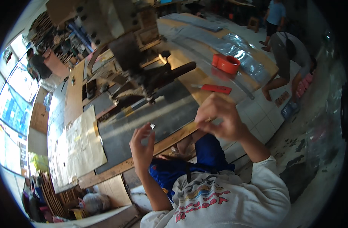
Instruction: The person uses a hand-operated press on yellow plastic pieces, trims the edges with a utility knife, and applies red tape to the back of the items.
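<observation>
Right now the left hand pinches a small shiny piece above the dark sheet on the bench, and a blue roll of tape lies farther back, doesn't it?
Not quite: the roll of tape is orange-red, not blue, as the head view shows. The rest holds: the left hand pinches a small shiny piece above the dark sheet on the bench.

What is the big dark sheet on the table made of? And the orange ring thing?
The dark sheet looks like metal: flat, grey and smooth, with a pale streak of reflected light across it. The orange ring looks like glossy plastic or a roll of tape; its bright, even colour suggests that, but it is too small to be sure.
</observation>
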### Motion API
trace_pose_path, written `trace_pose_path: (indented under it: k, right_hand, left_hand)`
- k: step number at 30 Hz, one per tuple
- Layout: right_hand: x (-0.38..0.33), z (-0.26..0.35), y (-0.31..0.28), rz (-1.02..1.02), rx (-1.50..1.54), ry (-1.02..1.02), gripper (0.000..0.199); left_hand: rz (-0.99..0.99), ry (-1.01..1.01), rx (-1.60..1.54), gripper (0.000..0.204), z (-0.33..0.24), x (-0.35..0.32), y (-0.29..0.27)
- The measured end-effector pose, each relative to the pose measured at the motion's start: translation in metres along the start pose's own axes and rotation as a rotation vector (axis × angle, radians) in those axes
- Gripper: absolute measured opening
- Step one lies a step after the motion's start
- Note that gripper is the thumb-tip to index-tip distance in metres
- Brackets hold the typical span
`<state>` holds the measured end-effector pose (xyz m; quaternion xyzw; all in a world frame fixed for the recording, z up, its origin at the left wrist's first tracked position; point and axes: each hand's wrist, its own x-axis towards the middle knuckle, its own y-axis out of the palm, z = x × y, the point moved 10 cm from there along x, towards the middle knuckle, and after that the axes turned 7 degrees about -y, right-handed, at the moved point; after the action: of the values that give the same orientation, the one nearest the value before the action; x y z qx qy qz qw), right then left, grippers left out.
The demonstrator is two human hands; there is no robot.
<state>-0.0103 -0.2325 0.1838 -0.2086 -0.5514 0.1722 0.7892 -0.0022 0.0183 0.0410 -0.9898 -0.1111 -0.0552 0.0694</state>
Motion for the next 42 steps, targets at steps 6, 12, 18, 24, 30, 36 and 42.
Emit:
trace_pose_path:
  k: [6,12,18,24,30,36,42]
  right_hand:
    - [-0.064,-0.142,0.055,-0.238,0.462,0.570,0.037]
    - [-0.096,-0.181,0.097,-0.234,0.444,0.651,0.043]
    - [-0.098,-0.172,0.093,-0.208,0.347,0.590,0.040]
    - [-0.097,-0.171,0.085,-0.316,0.401,0.574,0.039]
    - [-0.101,-0.171,0.081,-0.333,0.367,0.544,0.039]
    - [-0.094,-0.165,0.077,-0.355,0.491,0.593,0.047]
    - [-0.078,-0.123,0.082,-0.311,0.763,0.554,0.068]
  left_hand:
    - [-0.054,0.111,0.733,0.047,0.023,0.038,-0.023]
    - [0.138,0.092,0.716,0.046,0.022,0.048,-0.016]
    - [0.083,0.199,0.816,0.030,0.019,0.047,-0.001]
    - [0.117,0.213,0.640,0.023,0.007,0.053,0.033]
    - [0.138,0.060,0.320,0.024,0.016,0.059,0.057]
    - [0.224,-0.057,0.007,0.026,0.015,0.043,0.071]
    - [0.159,0.190,0.120,0.022,-0.018,0.025,0.080]
